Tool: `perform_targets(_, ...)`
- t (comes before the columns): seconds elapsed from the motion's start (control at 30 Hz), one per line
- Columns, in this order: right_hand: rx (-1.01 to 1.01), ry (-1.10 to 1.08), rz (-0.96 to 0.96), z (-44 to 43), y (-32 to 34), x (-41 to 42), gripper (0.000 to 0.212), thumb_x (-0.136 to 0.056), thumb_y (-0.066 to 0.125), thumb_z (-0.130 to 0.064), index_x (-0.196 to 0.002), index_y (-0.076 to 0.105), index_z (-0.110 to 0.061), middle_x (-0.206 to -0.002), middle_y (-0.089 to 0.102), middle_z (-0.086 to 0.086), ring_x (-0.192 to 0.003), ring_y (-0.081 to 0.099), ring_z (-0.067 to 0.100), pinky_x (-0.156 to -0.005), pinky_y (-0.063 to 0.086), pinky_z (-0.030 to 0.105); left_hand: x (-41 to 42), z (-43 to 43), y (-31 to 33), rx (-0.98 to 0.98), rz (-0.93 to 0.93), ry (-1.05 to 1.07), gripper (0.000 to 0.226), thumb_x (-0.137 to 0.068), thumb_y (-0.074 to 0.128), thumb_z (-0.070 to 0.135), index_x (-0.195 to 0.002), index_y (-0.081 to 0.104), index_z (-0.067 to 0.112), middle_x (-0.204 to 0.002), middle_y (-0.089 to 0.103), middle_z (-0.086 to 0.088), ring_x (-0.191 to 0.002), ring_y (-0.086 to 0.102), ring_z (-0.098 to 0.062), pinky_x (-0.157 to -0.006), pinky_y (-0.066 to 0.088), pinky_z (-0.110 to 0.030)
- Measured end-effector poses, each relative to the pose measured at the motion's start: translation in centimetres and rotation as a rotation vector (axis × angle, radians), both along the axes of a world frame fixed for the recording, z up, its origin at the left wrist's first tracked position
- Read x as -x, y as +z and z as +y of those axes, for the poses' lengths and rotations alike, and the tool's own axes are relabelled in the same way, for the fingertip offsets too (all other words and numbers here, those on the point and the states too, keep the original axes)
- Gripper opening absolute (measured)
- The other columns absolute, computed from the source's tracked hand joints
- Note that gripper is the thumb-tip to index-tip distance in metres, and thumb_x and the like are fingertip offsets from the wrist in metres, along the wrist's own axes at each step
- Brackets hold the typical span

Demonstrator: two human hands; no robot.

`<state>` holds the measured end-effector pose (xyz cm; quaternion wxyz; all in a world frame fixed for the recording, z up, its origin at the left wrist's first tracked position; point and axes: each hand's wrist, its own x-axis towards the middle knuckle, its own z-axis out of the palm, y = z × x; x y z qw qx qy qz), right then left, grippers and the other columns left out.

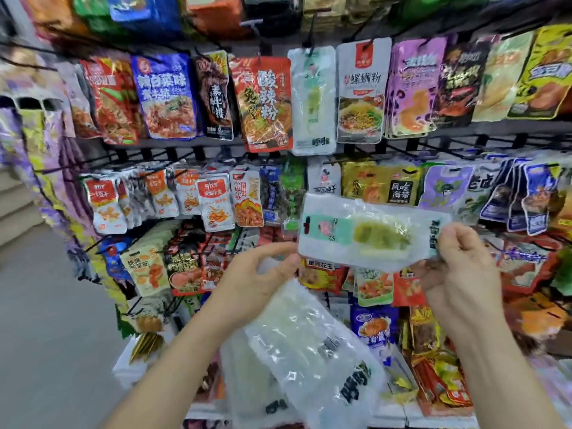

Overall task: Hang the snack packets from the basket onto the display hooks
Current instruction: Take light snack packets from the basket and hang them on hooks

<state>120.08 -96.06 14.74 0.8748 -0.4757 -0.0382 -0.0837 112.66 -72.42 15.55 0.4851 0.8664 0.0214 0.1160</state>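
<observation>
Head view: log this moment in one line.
right hand: pinches clear packet, sideways | left hand: holds packet stack | matching packet: hanging | status: not yet hung

**Views:** one, a wide-angle camera on my head.
**Facing:** forward and a little down, onto the display rack (510,124).
**Range:** close. Hanging rows fill the frame top to bottom and bow outward at the edges.
**Nearest the lens:** my forearms, entering from the bottom edge.
- Left hand (260,274) is near centre, over the packet bundle (309,351).
- Right hand (461,267) is right of centre, at the end of the clear packet (365,230).

**Left margin:** grey floor (46,335) and steps (15,205).
</observation>
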Motion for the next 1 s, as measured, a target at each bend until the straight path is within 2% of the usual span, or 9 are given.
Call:
perform_targets(0.13,-0.054,0.088,0.002,1.7,-1.3,-0.6,0.032,-0.101,0.041,-0.016,-0.072,0.052,-0.024,-0.065,0.061,-0.006,-0.052,0.054,0.007,-0.045,0.045,0.017,-1.2,0.4,0.8,0.153,-0.041,0.082,0.007,-0.090,0.061,0.031,-0.091,0.068,0.031,-0.079,0.067,0.027,-0.071,0.055,0.024,-0.059,0.037,0.004)
perform_targets(0.23,-0.056,0.147,0.044,2.9,-1.9,-0.6,0.026,-0.102,0.039,-0.015,-0.078,0.048,-0.017,-0.064,0.061,-0.004,-0.051,0.055,0.010,-0.046,0.047,0.019,-1.7,1.6,1.3,0.132,-0.071,0.089,0.010,-0.091,0.063,0.027,-0.083,0.069,0.027,-0.068,0.066,0.030,-0.065,0.058,0.016,-0.058,0.040,-0.002)
perform_targets(0.3,0.145,0.107,0.065,3.4,-2.6,-1.0,0.019,-0.101,0.045,-0.014,-0.083,0.052,-0.012,-0.073,0.061,0.001,-0.066,0.060,0.017,-0.054,0.051,0.025,-2.1,3.1,1.7,0.060,-0.112,0.105,0.009,-0.089,0.065,0.031,-0.084,0.072,0.028,-0.078,0.069,0.027,-0.076,0.059,0.013,-0.068,0.042,-0.005)
perform_targets(0.4,0.706,-0.080,-0.030,3.7,-1.8,-1.4,0.014,-0.094,0.058,-0.007,-0.099,0.060,-0.021,-0.101,0.065,-0.007,-0.096,0.061,0.016,-0.077,0.053,0.039,-2.6,5.1,3.1,-0.222,-0.223,0.065,0.008,-0.088,0.065,0.033,-0.084,0.072,0.031,-0.082,0.067,0.030,-0.081,0.058,0.015,-0.071,0.039,-0.003)
perform_targets(0.47,0.818,-0.078,-0.204,4.7,0.6,-1.1,0.031,-0.091,0.063,-0.014,-0.116,0.059,-0.032,-0.116,0.061,-0.019,-0.108,0.057,-0.002,-0.092,0.049,0.035,-2.8,5.5,4.8,-0.433,-0.279,0.002,0.010,-0.088,0.063,0.039,-0.085,0.071,0.034,-0.083,0.066,0.032,-0.083,0.059,0.011,-0.076,0.046,-0.014)
perform_targets(0.57,0.858,0.201,-0.416,7.9,4.9,-0.3,0.047,-0.087,0.069,-0.026,-0.129,0.054,-0.040,-0.124,0.059,-0.027,-0.115,0.051,-0.014,-0.092,0.047,0.026,-3.7,5.2,7.1,-0.585,-0.283,-0.054,0.015,-0.089,0.059,0.044,-0.089,0.071,0.035,-0.086,0.070,0.022,-0.084,0.062,0.000,-0.080,0.051,-0.028)
perform_targets(0.77,1.018,0.130,-0.630,10.8,9.4,-3.2,0.041,-0.085,0.073,-0.024,-0.119,0.059,-0.042,-0.112,0.062,-0.021,-0.107,0.056,-0.006,-0.087,0.045,0.018,-5.2,5.5,11.2,-0.707,-0.314,-0.098,0.013,-0.087,0.058,0.046,-0.084,0.068,0.037,-0.071,0.065,0.020,-0.068,0.058,-0.003,-0.069,0.052,-0.032)
perform_targets(0.87,0.919,0.231,-0.648,10.8,11.5,-4.5,0.017,-0.087,0.071,-0.016,-0.097,0.069,-0.029,-0.089,0.069,-0.020,-0.074,0.059,-0.009,-0.060,0.044,0.009,-6.4,5.6,13.3,-0.711,-0.357,-0.081,0.013,-0.087,0.060,0.043,-0.083,0.069,0.036,-0.070,0.064,0.019,-0.068,0.058,-0.004,-0.068,0.053,-0.034)
perform_targets(1.0,0.838,0.160,-0.636,10.4,14.6,-7.4,0.003,-0.085,0.072,-0.017,-0.083,0.072,-0.018,-0.067,0.068,-0.010,-0.058,0.057,-0.002,-0.056,0.042,0.009,-9.2,5.1,15.6,-0.578,-0.458,-0.008,0.014,-0.085,0.064,0.042,-0.078,0.071,0.033,-0.059,0.061,0.021,-0.053,0.052,0.002,-0.055,0.045,-0.025)
